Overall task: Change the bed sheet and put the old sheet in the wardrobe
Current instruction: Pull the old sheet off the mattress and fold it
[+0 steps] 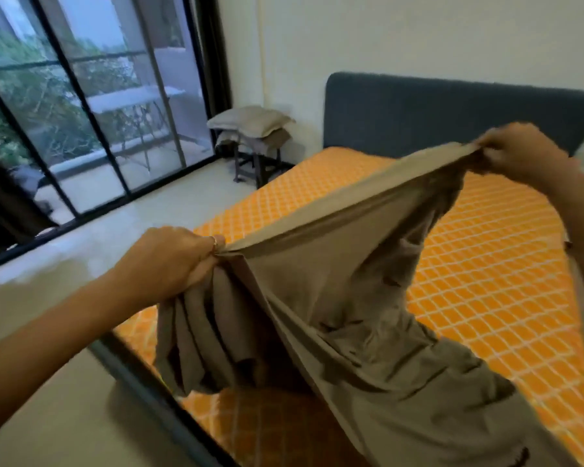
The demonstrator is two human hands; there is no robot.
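Note:
A tan bed sheet (351, 298) hangs stretched in the air between my two hands, above the bed. My left hand (169, 261) grips one end of its top edge, bunched folds drooping below the fist. My right hand (523, 156) pinches the other end, higher and farther away, near the headboard. The rest of the sheet sags down onto the orange mattress (486, 284) with its white diamond pattern. The mattress surface is bare apart from this sheet.
A dark grey headboard (418, 109) stands against the wall. Stacked pillows (250, 124) rest on a small dark stool (257, 163) beside the bed. Glass sliding doors (81, 106) with black frames fill the left. Pale floor (81, 264) runs along the bed's left side.

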